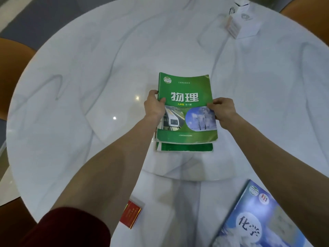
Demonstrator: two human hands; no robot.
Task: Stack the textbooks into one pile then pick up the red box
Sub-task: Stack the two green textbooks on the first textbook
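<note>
A round white tabletop (89,86) carried everything; a blue book (263,220) lay at its near right edge; both hands, left hand (154,106) and right hand (223,109), gripped the side edges of a green book (187,111) over another green book (185,147); the red box (130,215) lay near the left forearm; a white box (247,20) stood far right.

Both bare forearms reach forward and converge. The left hand (154,106) pinches with thumb on top and fingers curled under; the right hand (223,109) does likewise, thumb pointing inward. A dark red sleeve (71,229) covers the left upper arm.
</note>
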